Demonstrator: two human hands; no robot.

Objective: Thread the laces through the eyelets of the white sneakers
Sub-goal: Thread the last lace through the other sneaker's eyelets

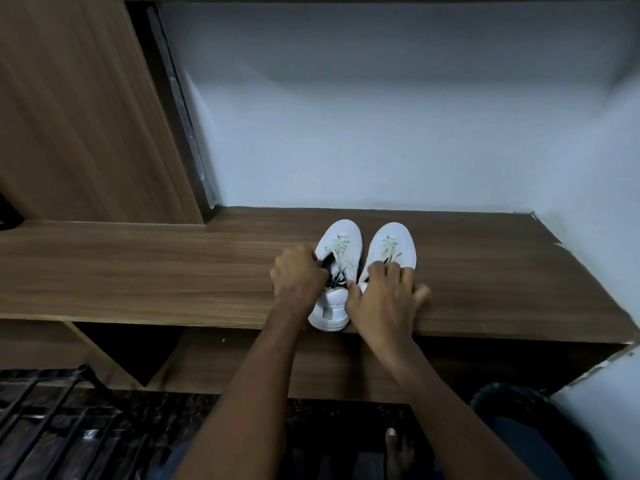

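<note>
Two white sneakers stand side by side on a wooden shelf (138,271), toes pointing away from me. The left sneaker (337,275) has off-white laces (341,249) crossed over its front, and its dark opening shows. My left hand (298,275) grips that shoe's left side at the collar, fingers curled in. The right sneaker (393,245) also carries off-white laces (390,249). My right hand (384,299) lies over its heel and collar, fingers curled on the top and thumb on the inner side. The rear half of that shoe is hidden under the hand.
A pale wall (381,116) rises behind the shelf and closes it at the right. A tall wooden panel (79,109) stands at the left. Below the shelf is a lower compartment (214,362). A black metal rack (52,420) sits at bottom left over dark speckled floor.
</note>
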